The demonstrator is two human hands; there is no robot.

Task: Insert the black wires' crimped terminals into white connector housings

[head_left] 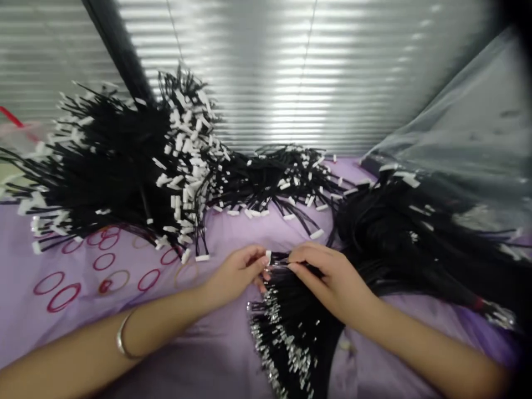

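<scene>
My left hand (238,272) pinches a small white connector (268,257) at the end of a black wire. My right hand (332,277) is closed with its fingertips on the same wire, just right of the connector. Under both hands lies a fanned bundle of black wires with bare metal tips (286,338), spreading toward me. A silver bangle (123,338) sits on my left wrist.
A big heap of black wires with white connectors (124,166) fills the left and back. A smaller heap (278,183) lies behind my hands. More black wires (407,244) and a clear plastic bag (469,149) are at right. A purple cloth with red rings (83,277) covers the table.
</scene>
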